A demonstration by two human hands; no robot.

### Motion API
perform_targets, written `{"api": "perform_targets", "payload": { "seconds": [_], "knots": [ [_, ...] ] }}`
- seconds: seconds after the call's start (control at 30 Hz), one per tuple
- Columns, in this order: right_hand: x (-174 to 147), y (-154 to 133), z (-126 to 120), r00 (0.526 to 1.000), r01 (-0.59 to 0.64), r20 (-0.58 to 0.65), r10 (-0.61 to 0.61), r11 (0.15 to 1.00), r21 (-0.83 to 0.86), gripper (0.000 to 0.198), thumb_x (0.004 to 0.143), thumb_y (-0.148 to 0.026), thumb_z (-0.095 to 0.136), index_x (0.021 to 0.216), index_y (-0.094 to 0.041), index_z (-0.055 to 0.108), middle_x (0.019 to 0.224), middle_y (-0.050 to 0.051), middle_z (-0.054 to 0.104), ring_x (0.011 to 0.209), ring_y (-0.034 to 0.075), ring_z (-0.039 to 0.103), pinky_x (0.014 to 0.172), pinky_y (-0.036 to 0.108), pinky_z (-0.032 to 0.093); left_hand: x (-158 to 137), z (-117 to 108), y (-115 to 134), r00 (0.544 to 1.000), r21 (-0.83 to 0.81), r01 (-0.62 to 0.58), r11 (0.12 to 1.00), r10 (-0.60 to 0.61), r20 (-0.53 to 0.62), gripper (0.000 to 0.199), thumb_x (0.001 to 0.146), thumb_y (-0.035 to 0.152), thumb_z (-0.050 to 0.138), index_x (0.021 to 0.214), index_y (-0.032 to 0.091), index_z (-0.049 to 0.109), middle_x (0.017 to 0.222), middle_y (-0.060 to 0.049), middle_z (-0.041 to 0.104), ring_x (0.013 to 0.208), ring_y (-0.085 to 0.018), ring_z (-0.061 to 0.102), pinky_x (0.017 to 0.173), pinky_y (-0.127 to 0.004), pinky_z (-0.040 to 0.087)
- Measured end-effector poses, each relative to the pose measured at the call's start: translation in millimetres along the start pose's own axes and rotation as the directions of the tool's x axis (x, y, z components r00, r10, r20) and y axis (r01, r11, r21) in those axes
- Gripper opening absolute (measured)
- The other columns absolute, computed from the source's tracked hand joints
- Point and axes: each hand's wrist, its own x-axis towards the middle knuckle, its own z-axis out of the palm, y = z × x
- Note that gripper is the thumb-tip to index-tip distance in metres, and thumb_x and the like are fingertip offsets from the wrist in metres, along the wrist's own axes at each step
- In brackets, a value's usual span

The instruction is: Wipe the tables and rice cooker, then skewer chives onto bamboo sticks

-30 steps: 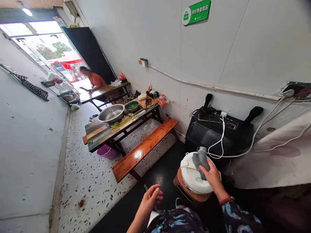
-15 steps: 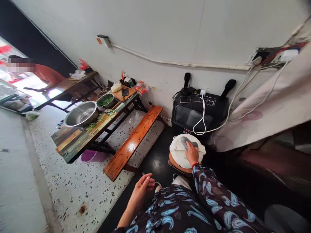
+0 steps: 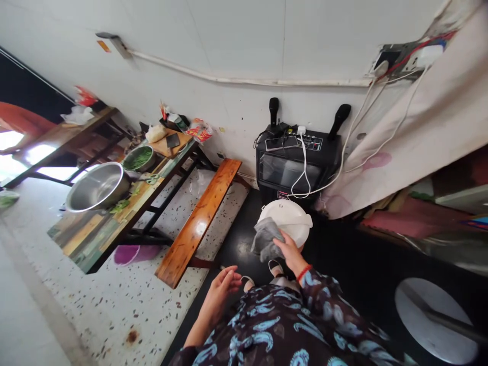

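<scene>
So the right hand [image 3: 288, 249] grips the grey cloth [image 3: 266, 237], now shifted from mid-lid to the white lid [image 3: 292, 214]'s 8 o'clock edge; guessing the wipe's reached the rim; left hand [image 3: 224, 280]'s empty, loosely curled, further out that way

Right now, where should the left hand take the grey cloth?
Probably by the loose left edge of the grey cloth, coming in from the left: the right hand grips its right side, the left part spreads free of those fingers, and the left hand appears empty on that side.
</scene>
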Motion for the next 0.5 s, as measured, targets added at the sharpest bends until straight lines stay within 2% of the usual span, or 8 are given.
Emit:
{"api": "perform_targets", "payload": {
  "seconds": [0.07,0.17,0.27,0.37,0.5],
  "knots": [
    [1,-6,-42,0.994,0.008,-0.106,-0.01,1.0,-0.019,0.06,0.075,-0.035,0.065,0.13,-0.011,0.059,0.119,0.011,0.071,0.106,0.024,0.065,0.092,0.037,0.05,2,0,-1,1.0,0.0,0.008,1.0,-0.008,-0.024,0.065,0.062,0.057,0.079,0.107,0.013,0.064,0.087,-0.006,0.069,0.074,-0.015,0.066,0.07,-0.026,0.049],
    [13,-16,-101,0.956,0.021,-0.291,-0.042,0.997,-0.073,0.068,0.078,-0.04,0.061,0.14,-0.015,0.05,0.128,0.012,0.065,0.113,0.025,0.061,0.097,0.04,0.048,7,5,-2,1.0,0.027,0.016,1.0,-0.015,-0.013,0.061,0.064,0.056,0.077,0.106,0.014,0.064,0.087,-0.007,0.069,0.074,-0.016,0.065,0.07,-0.027,0.049],
    [28,-17,-131,0.92,0.018,-0.386,-0.07,0.991,-0.136,0.066,0.08,-0.04,0.057,0.14,-0.016,0.048,0.128,0.013,0.064,0.116,0.026,0.059,0.1,0.041,0.046,10,13,-2,0.999,0.052,0.024,0.998,-0.025,0.024,0.058,0.067,0.054,0.076,0.108,0.014,0.064,0.088,-0.006,0.069,0.074,-0.015,0.065,0.07,-0.027,0.048],
    [33,0,-120,0.916,0.002,-0.393,-0.078,0.982,-0.191,0.062,0.077,-0.036,0.058,0.135,-0.015,0.052,0.128,0.014,0.062,0.121,0.029,0.053,0.106,0.046,0.039,12,18,-2,0.999,0.051,0.027,0.998,-0.028,0.029,0.059,0.068,0.054,0.076,0.109,0.013,0.063,0.089,-0.007,0.069,0.074,-0.015,0.065,0.07,-0.026,0.048],
    [12,36,-72,0.95,0.02,-0.297,-0.09,0.973,-0.232,0.05,0.067,-0.026,0.065,0.116,-0.015,0.064,0.128,0.015,0.057,0.128,0.033,0.045,0.114,0.049,0.028,14,21,-4,0.999,0.046,0.048,0.998,-0.048,-0.005,0.064,0.063,0.055,0.079,0.109,0.013,0.062,0.087,-0.005,0.069,0.073,-0.015,0.065,0.069,-0.026,0.048]
  ]
}}
